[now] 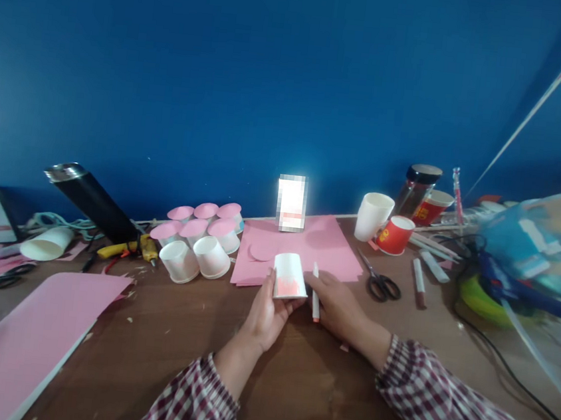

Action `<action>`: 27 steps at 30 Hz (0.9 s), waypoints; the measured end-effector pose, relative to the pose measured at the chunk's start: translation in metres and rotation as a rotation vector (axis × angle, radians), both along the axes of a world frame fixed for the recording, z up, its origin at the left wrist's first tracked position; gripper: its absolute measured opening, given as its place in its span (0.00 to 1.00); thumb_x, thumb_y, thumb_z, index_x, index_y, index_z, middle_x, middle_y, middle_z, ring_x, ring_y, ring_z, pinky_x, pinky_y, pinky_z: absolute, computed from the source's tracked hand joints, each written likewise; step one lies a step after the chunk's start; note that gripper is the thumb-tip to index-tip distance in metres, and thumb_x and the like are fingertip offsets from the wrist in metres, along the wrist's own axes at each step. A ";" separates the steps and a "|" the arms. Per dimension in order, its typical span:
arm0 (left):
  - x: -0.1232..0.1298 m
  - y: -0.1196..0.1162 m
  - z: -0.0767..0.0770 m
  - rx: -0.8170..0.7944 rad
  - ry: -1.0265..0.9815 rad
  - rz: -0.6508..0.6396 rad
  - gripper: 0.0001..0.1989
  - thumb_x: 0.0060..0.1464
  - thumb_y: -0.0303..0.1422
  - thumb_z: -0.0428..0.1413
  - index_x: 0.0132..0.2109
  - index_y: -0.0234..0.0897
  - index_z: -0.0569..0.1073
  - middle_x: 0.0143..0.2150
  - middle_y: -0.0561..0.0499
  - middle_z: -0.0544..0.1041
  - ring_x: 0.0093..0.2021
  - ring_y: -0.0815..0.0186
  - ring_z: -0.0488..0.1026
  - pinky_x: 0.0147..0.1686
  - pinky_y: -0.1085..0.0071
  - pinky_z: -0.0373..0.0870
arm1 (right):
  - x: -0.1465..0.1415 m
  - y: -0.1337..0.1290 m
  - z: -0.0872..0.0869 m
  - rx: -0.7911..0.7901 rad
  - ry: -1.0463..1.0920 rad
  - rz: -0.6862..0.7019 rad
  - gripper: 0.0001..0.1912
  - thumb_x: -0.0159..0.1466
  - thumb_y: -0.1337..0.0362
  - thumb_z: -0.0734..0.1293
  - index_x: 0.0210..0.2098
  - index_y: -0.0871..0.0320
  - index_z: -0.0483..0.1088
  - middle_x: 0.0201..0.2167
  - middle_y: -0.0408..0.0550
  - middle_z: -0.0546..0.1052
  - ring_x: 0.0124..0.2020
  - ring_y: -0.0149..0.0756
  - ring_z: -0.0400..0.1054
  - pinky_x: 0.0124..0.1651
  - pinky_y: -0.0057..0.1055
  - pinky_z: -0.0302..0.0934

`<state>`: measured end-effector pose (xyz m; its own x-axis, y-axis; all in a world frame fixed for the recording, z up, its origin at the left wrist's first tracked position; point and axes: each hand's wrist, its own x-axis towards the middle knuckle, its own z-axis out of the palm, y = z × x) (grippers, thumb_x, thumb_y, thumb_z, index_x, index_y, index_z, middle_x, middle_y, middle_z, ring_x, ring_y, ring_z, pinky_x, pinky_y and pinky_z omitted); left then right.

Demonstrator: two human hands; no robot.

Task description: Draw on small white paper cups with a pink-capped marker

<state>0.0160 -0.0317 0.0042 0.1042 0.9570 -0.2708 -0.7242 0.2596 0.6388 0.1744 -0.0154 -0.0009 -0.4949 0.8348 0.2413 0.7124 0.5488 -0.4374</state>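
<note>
My left hand (265, 315) holds a white paper cup (288, 268) upside down, its wide rim toward me. A patch of orange-pink colouring covers the lower front of the cup. Just right of it, my right hand (333, 302) grips a white marker (316, 297) whose orange end points down toward me. Behind the cup lie pink paper sheets (327, 245) with a pink paper disc (262, 252) on them. Left of the sheets, several upturned cups carry pink discs (206, 211), and two upturned white cups (211, 257) in front have none.
Black-handled scissors (383, 286), a red cup (396, 235) and a white cup (374, 216) are at right, beyond them a clear plastic bag (553, 232). At left are a yellow glue gun (119, 248), a black bottle (93, 200) and a large pink sheet (41, 338).
</note>
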 end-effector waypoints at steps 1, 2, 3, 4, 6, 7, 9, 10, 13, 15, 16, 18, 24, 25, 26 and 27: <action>0.000 0.000 0.000 -0.001 0.002 0.003 0.18 0.57 0.42 0.52 0.47 0.32 0.72 0.41 0.44 0.77 0.38 0.63 0.74 0.36 0.65 0.74 | 0.000 0.000 0.000 -0.002 0.002 -0.010 0.21 0.54 0.77 0.65 0.46 0.56 0.67 0.40 0.51 0.73 0.43 0.41 0.64 0.43 0.33 0.59; 0.000 0.000 -0.001 -0.002 0.003 0.003 0.18 0.57 0.42 0.52 0.47 0.32 0.72 0.41 0.44 0.77 0.37 0.63 0.74 0.36 0.65 0.74 | -0.001 -0.001 -0.001 -0.004 0.006 -0.024 0.21 0.55 0.77 0.64 0.47 0.56 0.67 0.40 0.51 0.73 0.42 0.40 0.64 0.42 0.33 0.59; 0.000 0.000 -0.001 -0.001 0.005 0.004 0.18 0.57 0.42 0.52 0.47 0.32 0.72 0.41 0.44 0.77 0.37 0.63 0.74 0.36 0.66 0.74 | -0.001 -0.001 -0.001 -0.002 0.017 -0.040 0.20 0.55 0.77 0.64 0.46 0.56 0.67 0.39 0.51 0.73 0.41 0.40 0.65 0.42 0.33 0.59; 0.000 0.000 -0.002 -0.001 0.006 0.004 0.18 0.57 0.42 0.52 0.47 0.32 0.72 0.41 0.44 0.77 0.37 0.63 0.74 0.36 0.66 0.74 | -0.001 -0.001 -0.001 0.003 0.037 -0.057 0.19 0.57 0.76 0.63 0.46 0.56 0.67 0.39 0.51 0.73 0.41 0.40 0.65 0.42 0.33 0.59; 0.000 0.001 -0.002 0.002 0.008 0.005 0.18 0.57 0.42 0.52 0.47 0.32 0.71 0.41 0.44 0.77 0.37 0.63 0.74 0.35 0.65 0.74 | -0.001 -0.002 -0.003 0.017 0.100 -0.079 0.19 0.58 0.76 0.62 0.47 0.56 0.67 0.40 0.52 0.73 0.43 0.41 0.66 0.43 0.34 0.60; 0.000 0.001 -0.002 -0.001 0.010 0.010 0.18 0.57 0.42 0.53 0.47 0.33 0.72 0.41 0.44 0.77 0.37 0.63 0.74 0.35 0.65 0.74 | 0.000 -0.002 -0.003 0.024 0.139 -0.084 0.19 0.58 0.76 0.62 0.48 0.56 0.67 0.42 0.53 0.73 0.44 0.42 0.66 0.44 0.35 0.60; 0.000 0.001 -0.002 -0.016 0.014 0.026 0.17 0.56 0.42 0.53 0.46 0.33 0.72 0.39 0.46 0.77 0.36 0.64 0.73 0.35 0.65 0.74 | 0.002 -0.002 -0.005 0.038 0.213 -0.084 0.22 0.56 0.75 0.63 0.50 0.56 0.66 0.45 0.54 0.73 0.47 0.44 0.65 0.47 0.37 0.61; 0.000 0.001 -0.002 -0.025 0.014 0.034 0.17 0.56 0.41 0.53 0.45 0.33 0.72 0.38 0.46 0.77 0.35 0.64 0.73 0.35 0.65 0.74 | 0.003 -0.002 -0.007 0.046 0.243 -0.079 0.24 0.55 0.75 0.63 0.51 0.56 0.65 0.46 0.54 0.73 0.48 0.45 0.65 0.47 0.38 0.61; 0.000 0.001 0.000 -0.032 0.007 0.039 0.16 0.57 0.41 0.52 0.45 0.33 0.72 0.37 0.47 0.76 0.34 0.65 0.72 0.36 0.64 0.74 | 0.004 -0.003 -0.008 0.079 0.314 -0.054 0.25 0.56 0.74 0.63 0.53 0.56 0.63 0.47 0.55 0.72 0.48 0.46 0.65 0.48 0.40 0.61; 0.000 0.000 0.000 -0.024 0.002 0.032 0.16 0.57 0.41 0.52 0.45 0.33 0.72 0.37 0.47 0.76 0.34 0.65 0.72 0.36 0.64 0.74 | 0.003 -0.005 -0.007 0.095 0.356 -0.041 0.24 0.57 0.74 0.62 0.53 0.56 0.63 0.47 0.55 0.72 0.48 0.46 0.66 0.49 0.41 0.61; 0.000 0.000 0.000 -0.015 0.003 0.025 0.17 0.57 0.42 0.52 0.46 0.34 0.72 0.38 0.47 0.76 0.35 0.65 0.72 0.36 0.64 0.74 | 0.001 -0.007 -0.005 0.105 0.384 -0.046 0.23 0.58 0.74 0.62 0.53 0.56 0.63 0.47 0.55 0.72 0.49 0.46 0.66 0.49 0.41 0.61; 0.000 -0.001 -0.001 0.005 0.010 0.011 0.18 0.57 0.43 0.52 0.48 0.34 0.72 0.39 0.46 0.76 0.36 0.64 0.72 0.37 0.64 0.73 | -0.002 -0.010 -0.002 0.127 0.460 -0.078 0.20 0.62 0.73 0.60 0.53 0.55 0.63 0.47 0.54 0.72 0.49 0.44 0.66 0.50 0.40 0.61; -0.002 0.000 -0.004 0.057 0.021 -0.052 0.23 0.57 0.46 0.50 0.50 0.33 0.71 0.41 0.43 0.76 0.39 0.62 0.73 0.40 0.64 0.71 | -0.008 -0.025 0.012 0.242 0.650 -0.094 0.20 0.66 0.68 0.59 0.57 0.53 0.58 0.42 0.50 0.75 0.42 0.40 0.71 0.48 0.37 0.63; -0.002 0.000 -0.004 0.064 0.025 -0.060 0.23 0.58 0.47 0.49 0.50 0.33 0.71 0.41 0.43 0.76 0.38 0.62 0.73 0.39 0.64 0.71 | -0.007 -0.028 0.014 0.254 0.645 -0.076 0.20 0.66 0.67 0.59 0.57 0.53 0.59 0.41 0.50 0.75 0.42 0.40 0.70 0.48 0.37 0.63; -0.001 0.000 -0.004 0.066 0.032 -0.065 0.23 0.58 0.47 0.49 0.49 0.32 0.71 0.40 0.43 0.76 0.37 0.62 0.73 0.38 0.65 0.71 | -0.006 -0.030 0.016 0.258 0.639 -0.053 0.20 0.66 0.67 0.59 0.57 0.54 0.60 0.40 0.50 0.75 0.41 0.40 0.70 0.48 0.37 0.63; -0.001 0.000 -0.003 0.066 0.041 -0.064 0.24 0.57 0.48 0.48 0.48 0.32 0.71 0.39 0.43 0.76 0.36 0.63 0.72 0.38 0.66 0.70 | -0.006 -0.032 0.019 0.271 0.643 -0.033 0.20 0.66 0.67 0.58 0.57 0.54 0.60 0.38 0.49 0.74 0.38 0.39 0.70 0.45 0.37 0.64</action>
